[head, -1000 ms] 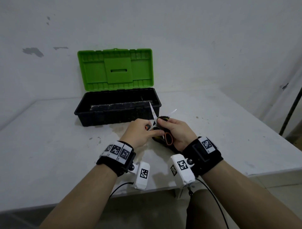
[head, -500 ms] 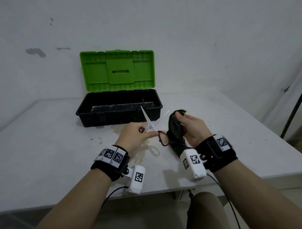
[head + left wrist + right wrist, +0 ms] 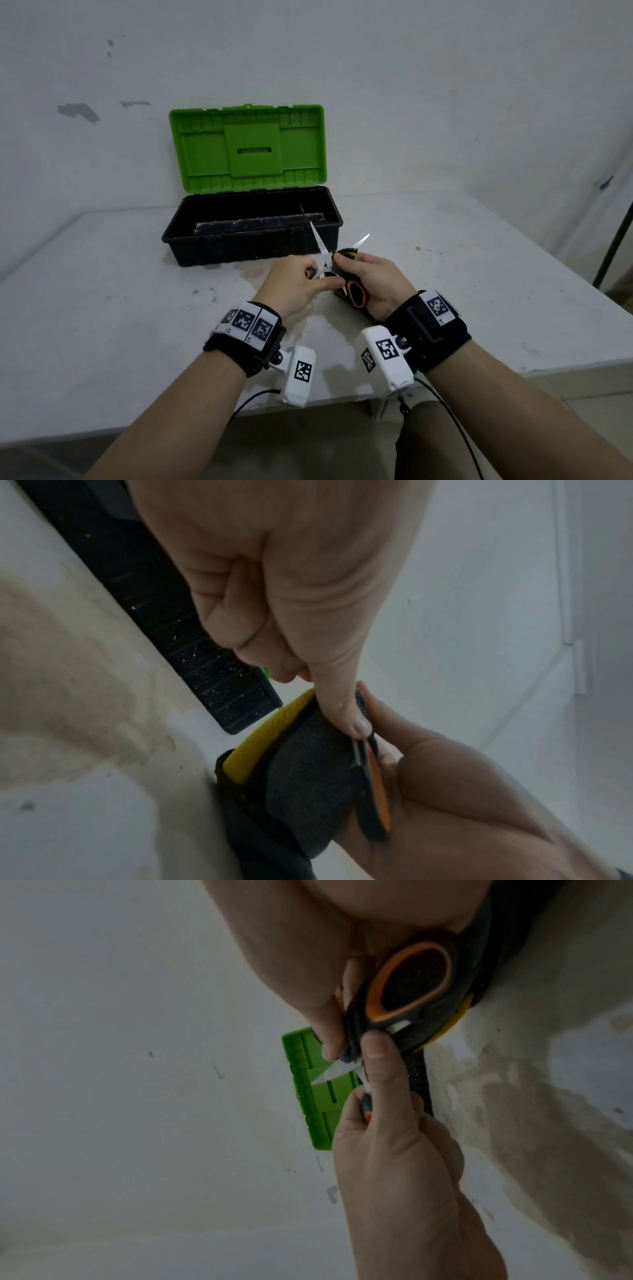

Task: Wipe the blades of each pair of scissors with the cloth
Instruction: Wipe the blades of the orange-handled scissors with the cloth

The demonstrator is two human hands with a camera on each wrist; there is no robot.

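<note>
Open scissors (image 3: 323, 255) are being gripped by the left hand (image 3: 294, 287) above the table (image 3: 102, 308); one blade is being pinched in the cloth (image 3: 308, 772) by the right hand (image 3: 373, 281), its base hidden.

A black toolbox (image 3: 251, 236) stands open on the stained white bench (image 3: 102, 308) toward twelve o'clock, its green lid (image 3: 246, 147) upright against the scuffed wall (image 3: 411, 85). A dark pole (image 3: 615, 240) leans at three o'clock.
</note>
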